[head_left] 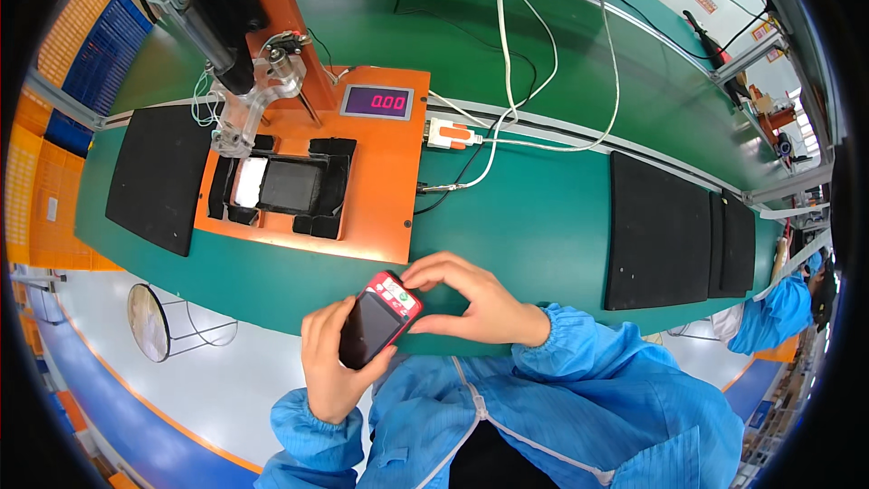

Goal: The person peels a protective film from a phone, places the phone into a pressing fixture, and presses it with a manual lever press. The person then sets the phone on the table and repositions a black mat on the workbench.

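Note:
My left hand (330, 358) is wrapped round a red handheld device (373, 321) with a dark screen and a light label at its upper end. The device is tilted, its labelled end pointing up and to the right, in front of the bench edge. At that end my right hand (475, 303) has its fingertips by the top corner. Its thumb is spread away from the fingers, near the device's right edge. Beyond my hands stands an orange test fixture (380, 217) with a black padded cradle (290, 186) and a lit red number display (377, 102).
A metal clamp arm (240, 118) hangs over the cradle. Black mats (656, 231) lie on the green bench (516, 244) at right, another black mat (158, 177) at left. White cables (498, 45) run behind the fixture. A round stool (148, 321) stands on the floor.

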Motion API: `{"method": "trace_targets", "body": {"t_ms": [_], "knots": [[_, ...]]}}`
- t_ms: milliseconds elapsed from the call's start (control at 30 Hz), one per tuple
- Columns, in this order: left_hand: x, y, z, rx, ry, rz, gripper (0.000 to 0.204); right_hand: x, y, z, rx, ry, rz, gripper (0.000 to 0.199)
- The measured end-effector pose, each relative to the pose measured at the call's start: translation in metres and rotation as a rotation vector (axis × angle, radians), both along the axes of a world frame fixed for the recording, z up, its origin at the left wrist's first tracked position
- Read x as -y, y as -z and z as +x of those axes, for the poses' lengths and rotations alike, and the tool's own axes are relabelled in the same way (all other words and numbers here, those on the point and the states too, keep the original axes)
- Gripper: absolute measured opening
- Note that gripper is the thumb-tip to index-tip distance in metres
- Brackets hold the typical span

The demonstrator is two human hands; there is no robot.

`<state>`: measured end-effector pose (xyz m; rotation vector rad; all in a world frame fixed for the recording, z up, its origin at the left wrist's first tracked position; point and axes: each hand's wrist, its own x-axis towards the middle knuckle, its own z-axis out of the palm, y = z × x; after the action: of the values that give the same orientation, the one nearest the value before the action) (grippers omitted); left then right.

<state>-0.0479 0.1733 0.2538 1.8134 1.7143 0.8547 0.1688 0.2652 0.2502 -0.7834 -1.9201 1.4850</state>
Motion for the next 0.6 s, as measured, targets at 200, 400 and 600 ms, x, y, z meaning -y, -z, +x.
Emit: {"method": "trace_targets", "body": {"t_ms": [200, 400, 600], "knots": [[0.006, -0.009, 0.05, 0.762, -0.222, -0.051, 0.068, 0.013, 0.002, -0.004, -0.415, -0.086, -0.422, 0.068], [-0.009, -0.033, 0.069, 0.233, -0.151, 0.204, 0.051, 0.009, -0.01, 0.004, -0.518, -0.057, -0.531, 0.078], [-0.015, -0.059, 0.062, 0.623, -0.143, 0.135, 0.033, 0.009, -0.034, 0.013, -0.096, 0.068, 0.124, 0.083]]}}
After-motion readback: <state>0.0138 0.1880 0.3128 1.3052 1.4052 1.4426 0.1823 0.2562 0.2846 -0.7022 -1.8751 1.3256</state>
